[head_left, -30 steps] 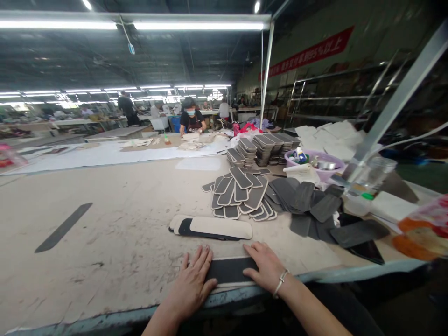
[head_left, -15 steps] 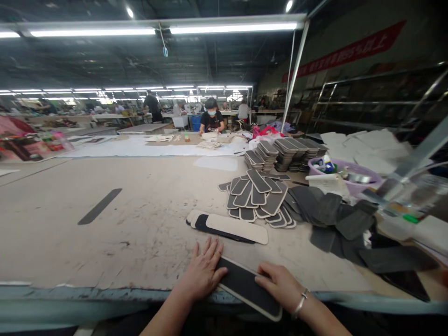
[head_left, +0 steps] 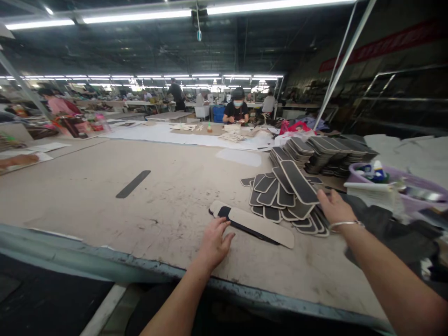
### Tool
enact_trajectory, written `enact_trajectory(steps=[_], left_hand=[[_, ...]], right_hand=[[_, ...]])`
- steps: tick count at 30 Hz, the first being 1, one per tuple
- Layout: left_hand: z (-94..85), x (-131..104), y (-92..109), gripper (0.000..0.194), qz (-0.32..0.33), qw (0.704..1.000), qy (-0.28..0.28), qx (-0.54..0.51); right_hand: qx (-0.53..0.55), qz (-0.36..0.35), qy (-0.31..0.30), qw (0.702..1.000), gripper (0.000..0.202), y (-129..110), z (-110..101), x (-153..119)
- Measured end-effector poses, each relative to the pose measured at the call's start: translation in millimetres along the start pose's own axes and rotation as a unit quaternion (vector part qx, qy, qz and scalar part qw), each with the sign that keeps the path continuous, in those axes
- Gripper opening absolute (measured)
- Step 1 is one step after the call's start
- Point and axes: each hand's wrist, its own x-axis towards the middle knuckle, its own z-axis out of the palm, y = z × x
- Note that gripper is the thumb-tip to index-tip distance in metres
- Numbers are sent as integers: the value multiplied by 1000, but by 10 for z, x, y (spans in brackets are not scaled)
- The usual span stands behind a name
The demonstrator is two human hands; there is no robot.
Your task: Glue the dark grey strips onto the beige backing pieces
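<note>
At the right, my right hand (head_left: pixel 334 207) grips the near end of a long dark panel with a pale border (head_left: pixel 298 181), its thumb and fingers closed on the corner. That panel lies tilted over a loose pile of similar dark, pale-edged panels (head_left: pixel 268 190). My left hand (head_left: pixel 214 242) is open, fingers stretched forward. Its fingertips touch or hover just over a small stack of rounded strips, a beige strip (head_left: pixel 261 226) on top and a black strip (head_left: pixel 224 212) partly showing under it; I cannot tell which.
Neat stacks of dark panels (head_left: pixel 324 151) stand behind the pile. A purple basket (head_left: pixel 402 175) and dark sheets (head_left: pixel 381 224) are at the right. One dark strip (head_left: pixel 133 184) lies on the worktable (head_left: pixel 87 186). Across it sits a person (head_left: pixel 236 111) handling pale pieces.
My right hand has carried the dark panel from the table's front edge to the pile at the right. The left hand has let go of it and moved to the beige strips. The view has turned left.
</note>
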Motion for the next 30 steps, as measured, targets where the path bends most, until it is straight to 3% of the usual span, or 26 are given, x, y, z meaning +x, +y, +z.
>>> enact_trajectory(steps=[3,7,11,15,18,21,24,26,30], left_hand=[[15,-16,14,27,19,1000,-11,16],[4,1,11,26,19,999,-29,33],[-5,6,31,27,17,997,-62,53],[-4,10,37,26,11,996,-59,61],[-12,34,30,26,17,998,-43,50],[-35,46,49,25,38,999,-17,20],[-40,24,96,26,71,997,-18,-4],[-13,-10,133,27,108,992,-61,-7],[71,-115,262,28,198,958,-208,-5]], right_hand=[[-9,-74,-15,997,70,-104,233,-58],[-18,-250,-154,956,60,-224,753,-518],[-61,-271,-200,940,58,-210,1034,-698],[-68,-319,-238,915,50,-173,985,-574],[-47,-361,-224,904,33,-158,917,-546],[-40,-369,-195,908,29,-124,855,-710],[-48,-347,-176,920,32,-107,772,-1058],[-52,-336,-169,925,28,-123,704,-1320],[-56,-311,-147,937,26,-63,472,-1703]])
